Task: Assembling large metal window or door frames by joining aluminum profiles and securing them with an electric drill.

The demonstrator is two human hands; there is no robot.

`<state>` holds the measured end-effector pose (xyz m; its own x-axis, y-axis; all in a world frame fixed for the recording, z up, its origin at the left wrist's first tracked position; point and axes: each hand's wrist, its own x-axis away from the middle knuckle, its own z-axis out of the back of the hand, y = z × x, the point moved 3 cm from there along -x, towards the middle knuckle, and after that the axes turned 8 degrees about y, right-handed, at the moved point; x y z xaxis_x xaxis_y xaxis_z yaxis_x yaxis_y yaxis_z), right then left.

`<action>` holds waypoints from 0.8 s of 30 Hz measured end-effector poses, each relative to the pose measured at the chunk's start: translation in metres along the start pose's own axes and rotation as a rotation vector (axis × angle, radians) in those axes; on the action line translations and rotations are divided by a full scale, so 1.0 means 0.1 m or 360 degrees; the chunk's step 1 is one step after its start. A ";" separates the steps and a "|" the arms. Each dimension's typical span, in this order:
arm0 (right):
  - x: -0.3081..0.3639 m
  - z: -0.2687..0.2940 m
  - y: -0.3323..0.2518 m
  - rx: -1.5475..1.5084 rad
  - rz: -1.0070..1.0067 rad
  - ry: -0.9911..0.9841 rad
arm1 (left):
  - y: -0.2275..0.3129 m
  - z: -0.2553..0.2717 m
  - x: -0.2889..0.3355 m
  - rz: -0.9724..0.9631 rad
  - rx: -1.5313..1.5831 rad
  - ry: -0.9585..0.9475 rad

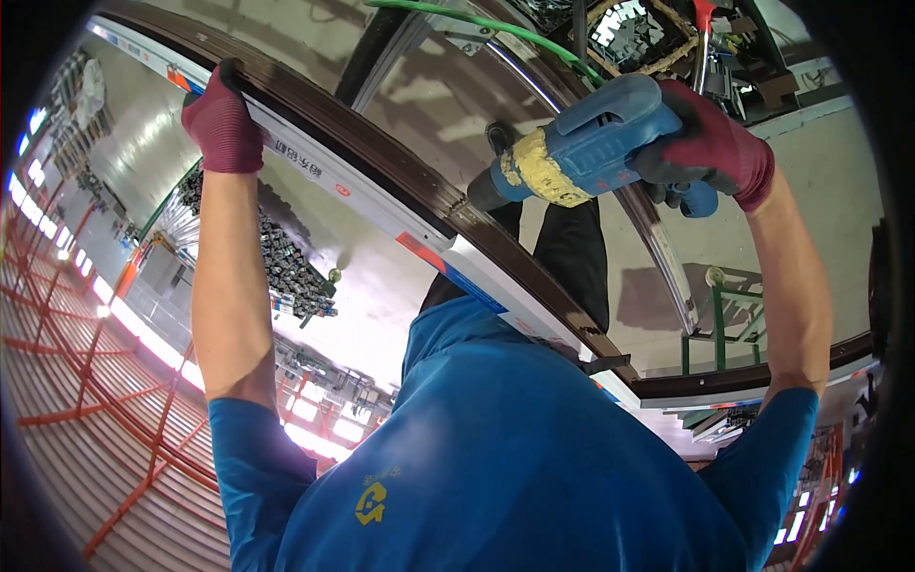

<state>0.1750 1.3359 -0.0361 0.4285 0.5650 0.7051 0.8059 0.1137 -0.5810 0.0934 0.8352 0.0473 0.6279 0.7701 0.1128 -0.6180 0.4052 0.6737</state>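
Pale, smooth floor (820, 162) spans the upper and right parts of the frame; ribbed sheeting (100, 458) with red framing fills the lower left. Bundled profile ends (295, 262) stand left of centre.

One long profile (400, 164) runs diagonally from the upper left to the lower centre-right, crossing in front of the person's torso. Its upper face is dark brown and grooved; its near side carries white film (310, 164) with printed marks and red and blue patches. Fisheye distortion bends both long edges toward the rim.

Left hand (224, 129), in a maroon and black glove, is curled over the profile near its upper-left end, fingers bent around the far edge. Right hand (705, 143), gloved alike, is closed around the handle of a blue power drill (610, 143) at the upper centre-right. Yellow tape (550, 170) wraps the front of the drill body. The nose points down-left at the brown face; contact between bit and profile cannot be confirmed.

A bare length of profile separates the left hand from the drill nose. Floor shows between the drill and the green stand (721, 319) at lower right. Above the drill, a green hose (477, 19) and a tray of metal pieces (629, 33) bound the working room.
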 end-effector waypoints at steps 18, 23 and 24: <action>0.43 -0.02 -0.74 0.0110 0.0038 -0.0053 | 0.02 -0.03 0.03 -0.0500 0.0168 0.0037; 0.77 -0.14 -1.24 -0.0206 0.0783 0.0369 | -0.44 -0.11 -0.24 -0.0495 0.0335 0.0122; 0.80 -0.12 -1.33 -0.0233 0.0888 0.0144 | -0.48 -0.16 -0.29 -0.0479 0.0412 0.0096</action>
<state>0.1069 1.3565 0.1025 0.8323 0.4344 0.3442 0.4937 -0.2986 -0.8168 0.0971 0.8014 -0.0001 0.7290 0.6666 -0.1556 -0.2663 0.4856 0.8327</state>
